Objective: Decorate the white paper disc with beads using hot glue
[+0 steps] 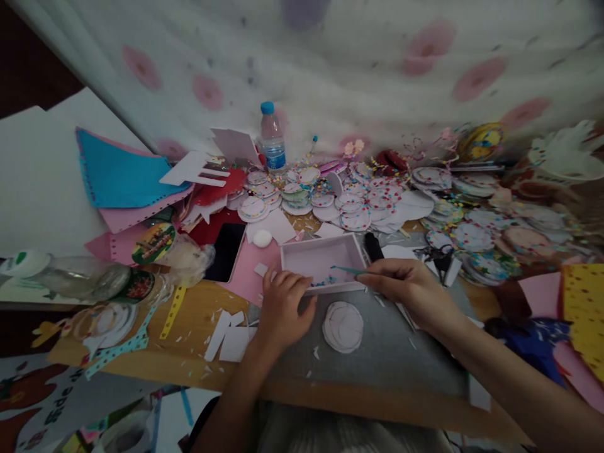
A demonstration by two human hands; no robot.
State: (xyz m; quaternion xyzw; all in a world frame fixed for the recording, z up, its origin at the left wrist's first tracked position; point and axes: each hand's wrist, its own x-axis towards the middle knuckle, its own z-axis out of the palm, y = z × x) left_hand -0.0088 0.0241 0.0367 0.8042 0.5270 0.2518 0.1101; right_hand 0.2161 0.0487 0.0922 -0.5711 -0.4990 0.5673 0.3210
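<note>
Crowded wooden counter [189, 349]: right hand [409, 289] pinches a thin teal stick [346, 269] over a shallow white box [340, 288]; left hand [285, 308], loosely spread at its near-left corner, could tip it, spilling small blue pieces [326, 280].

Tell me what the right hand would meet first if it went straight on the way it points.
Probably the white box: the right hand points leftward across it, the teal stick in its grip leading. Depth is unclear, so it might pass above.
</note>
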